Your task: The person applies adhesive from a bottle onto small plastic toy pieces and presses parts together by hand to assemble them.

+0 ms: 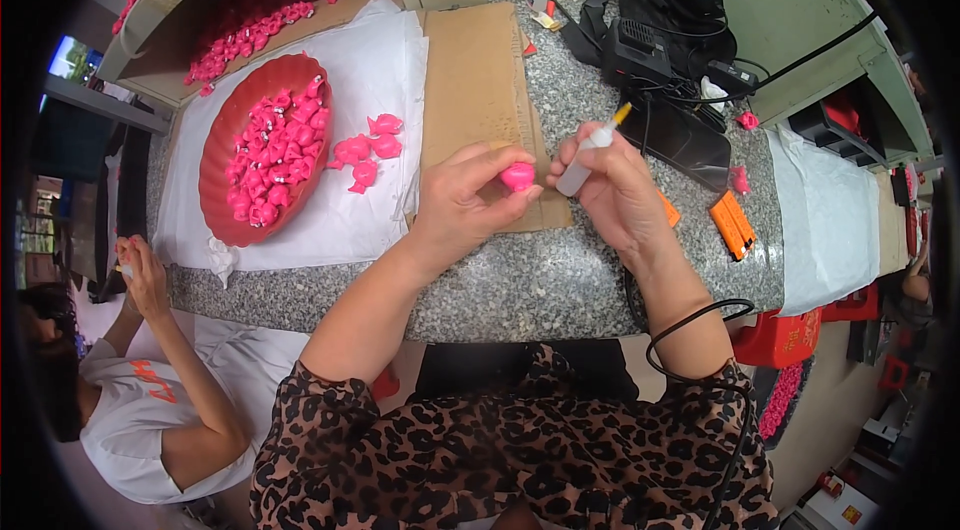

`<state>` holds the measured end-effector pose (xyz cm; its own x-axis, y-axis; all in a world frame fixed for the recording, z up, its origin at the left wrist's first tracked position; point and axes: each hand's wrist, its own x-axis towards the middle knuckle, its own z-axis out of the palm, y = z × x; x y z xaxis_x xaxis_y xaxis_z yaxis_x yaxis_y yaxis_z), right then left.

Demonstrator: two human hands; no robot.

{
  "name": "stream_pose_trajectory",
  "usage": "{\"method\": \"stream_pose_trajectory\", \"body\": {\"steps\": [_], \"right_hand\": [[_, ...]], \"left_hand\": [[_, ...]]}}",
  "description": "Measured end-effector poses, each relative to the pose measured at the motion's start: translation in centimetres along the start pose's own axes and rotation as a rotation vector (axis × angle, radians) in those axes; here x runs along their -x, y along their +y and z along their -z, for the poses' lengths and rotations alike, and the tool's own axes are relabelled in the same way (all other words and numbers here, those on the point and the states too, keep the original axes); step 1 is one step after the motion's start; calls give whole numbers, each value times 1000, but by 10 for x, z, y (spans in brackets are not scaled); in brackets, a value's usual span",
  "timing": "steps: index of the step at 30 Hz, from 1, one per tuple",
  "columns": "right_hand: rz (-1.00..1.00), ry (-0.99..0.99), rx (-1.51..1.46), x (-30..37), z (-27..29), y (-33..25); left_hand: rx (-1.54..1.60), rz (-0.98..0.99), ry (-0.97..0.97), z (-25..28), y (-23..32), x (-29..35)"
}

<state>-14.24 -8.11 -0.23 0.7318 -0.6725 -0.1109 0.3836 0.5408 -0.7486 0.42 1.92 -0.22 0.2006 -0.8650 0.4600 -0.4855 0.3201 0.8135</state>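
Gluing, by the look of it: left hand point(462, 205) pinching one small pink piece point(518, 176) over the cardboard sheet point(478, 90) on the granite counter point(520, 280); right hand point(615, 192) gripping a small squeeze bottle point(590, 152), orange nozzle tilted up and away. Next, probably, turning nozzle down to the piece with a steady aim. Four or so loose pink pieces point(365, 152) beside one red tray point(262, 150), heaped beyond counting.

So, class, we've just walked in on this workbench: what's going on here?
A person at a granite worktop pinches a small pink piece in the left hand. The right hand holds a small squeeze bottle, nozzle pointing up and away. A red tray of similar pink pieces sits to the left, beside another seated person.
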Motion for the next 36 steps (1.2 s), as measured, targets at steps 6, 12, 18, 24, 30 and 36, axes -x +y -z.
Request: {"method": "stream_pose_trajectory", "body": {"steps": [6, 12, 18, 24, 30, 36], "right_hand": [[-89, -69, 140, 6, -9, -1], [-137, -112, 197, 8, -14, 0], [-155, -109, 166, 8, -14, 2], [-93, -94, 152, 9, -11, 1], [-107, -91, 225, 9, -8, 3], [-102, -116, 189, 11, -9, 1]], "left_hand": [[107, 24, -26, -1, 2, 1], [155, -32, -5, -4, -3, 3], [243, 19, -39, -7, -2, 4], [517, 196, -121, -6, 7, 2], [491, 182, -229, 0, 8, 1], [391, 106, -218, 2, 7, 2]]}}
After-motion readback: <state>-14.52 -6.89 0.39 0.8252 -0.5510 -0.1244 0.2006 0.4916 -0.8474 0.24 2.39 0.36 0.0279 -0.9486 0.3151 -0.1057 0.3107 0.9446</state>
